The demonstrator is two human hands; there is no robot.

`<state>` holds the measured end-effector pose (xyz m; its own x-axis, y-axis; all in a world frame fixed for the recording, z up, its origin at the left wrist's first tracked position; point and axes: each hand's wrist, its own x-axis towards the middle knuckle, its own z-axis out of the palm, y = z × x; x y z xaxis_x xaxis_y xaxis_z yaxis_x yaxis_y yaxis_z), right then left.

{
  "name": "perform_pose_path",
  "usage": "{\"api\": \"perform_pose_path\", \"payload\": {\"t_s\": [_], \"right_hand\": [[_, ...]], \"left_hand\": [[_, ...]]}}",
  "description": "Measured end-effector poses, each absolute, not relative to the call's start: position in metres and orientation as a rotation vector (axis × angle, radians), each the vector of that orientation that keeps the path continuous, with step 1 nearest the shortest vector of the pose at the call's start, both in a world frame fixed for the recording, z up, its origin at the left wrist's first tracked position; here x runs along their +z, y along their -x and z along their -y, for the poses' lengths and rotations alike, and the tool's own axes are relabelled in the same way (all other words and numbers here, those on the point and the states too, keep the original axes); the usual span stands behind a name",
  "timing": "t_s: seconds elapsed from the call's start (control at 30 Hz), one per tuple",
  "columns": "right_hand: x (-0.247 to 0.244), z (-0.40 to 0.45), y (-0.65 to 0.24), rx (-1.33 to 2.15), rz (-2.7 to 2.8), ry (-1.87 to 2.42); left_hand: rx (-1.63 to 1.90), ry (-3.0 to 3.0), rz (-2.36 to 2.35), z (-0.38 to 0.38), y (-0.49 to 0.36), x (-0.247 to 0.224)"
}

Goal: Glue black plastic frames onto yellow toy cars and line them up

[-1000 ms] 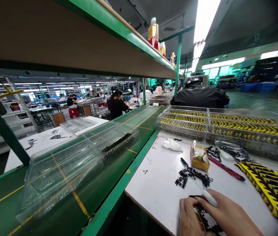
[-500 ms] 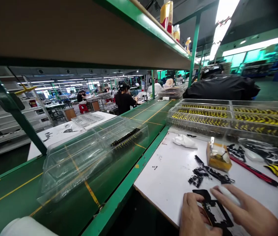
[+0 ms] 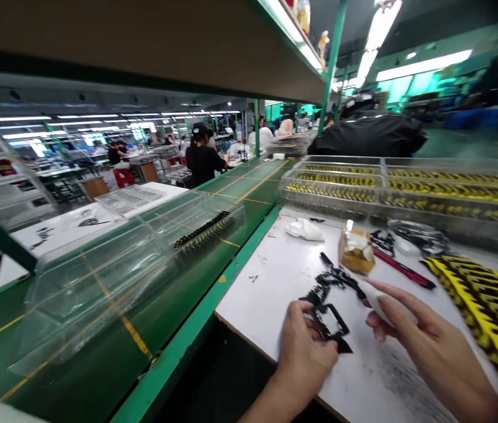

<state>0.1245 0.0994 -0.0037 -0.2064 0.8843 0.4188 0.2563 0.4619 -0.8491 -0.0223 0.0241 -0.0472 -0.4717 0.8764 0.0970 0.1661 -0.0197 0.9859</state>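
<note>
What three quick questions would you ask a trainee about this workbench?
1. What does the left hand hold?
2. True or false: the right hand pinches a white object.
3. What stands on the white workbench near the top of the pile of small black pieces: A, a green metal toolbox, or B, a small tan box?

Key: 1, a black rectangular frame; 2, true; 3, B.
</note>
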Motion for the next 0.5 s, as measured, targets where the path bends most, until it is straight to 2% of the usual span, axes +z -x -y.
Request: {"api": "perform_pose_path", "payload": {"t_s": [0.1,0.2,0.3,0.5], "right_hand": [[0.003,-0.088,-0.127,0.861,1.556,1.136],[0.000,-0.081,-0.133,0.578,1.560,1.270],[-0.001,-0.072,-0.134,0.366,1.619,1.210],[0.004,-0.051,-0.121,0.394,1.715,1.176]], "left_hand": [[1.514,-1.083,-1.664,-0.022,0.022,-0.046],[1.480,-1.095,-1.686,-0.018,0.024,-0.042],[1.465,-1.132,-1.698,-0.017,0.024,-0.040],[1.439,-1.159,-1.740,-0.016,0.024,-0.043]]}}
